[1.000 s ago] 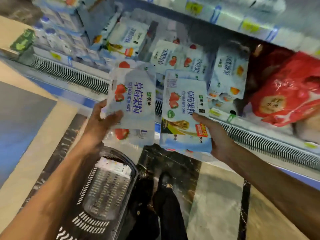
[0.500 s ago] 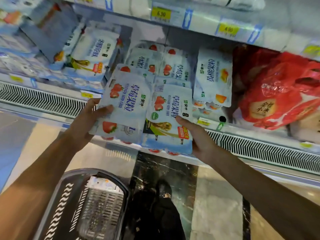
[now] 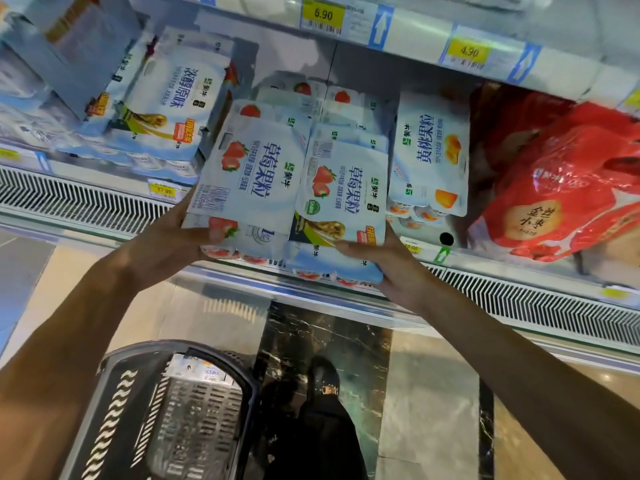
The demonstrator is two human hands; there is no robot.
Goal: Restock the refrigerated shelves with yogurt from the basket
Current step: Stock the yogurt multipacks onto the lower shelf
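I hold two white strawberry yogurt multipacks side by side at the front of the refrigerated shelf (image 3: 519,268). My left hand (image 3: 173,237) grips the left pack (image 3: 252,174) from below and the side. My right hand (image 3: 391,268) grips the right pack (image 3: 346,195) under its bottom edge. Both packs lean against more strawberry packs (image 3: 325,98) stacked behind them on the shelf. The dark basket (image 3: 114,410) stands on the floor below my left arm, with one white pack (image 3: 204,372) lying at its far end.
A peach yogurt pack (image 3: 429,154) stands right of my packs, then red bagged goods (image 3: 568,188). Blue-white yogurt packs (image 3: 166,98) lie to the left. Price tags (image 3: 322,15) line the upper shelf edge. A vent grille (image 3: 540,303) runs along the cooler front. My dark shoe (image 3: 323,379) is on the marble floor.
Both hands have carried the two strawberry packs up and forward, from above the basket onto the shelf front. My view has moved closer to the shelf.
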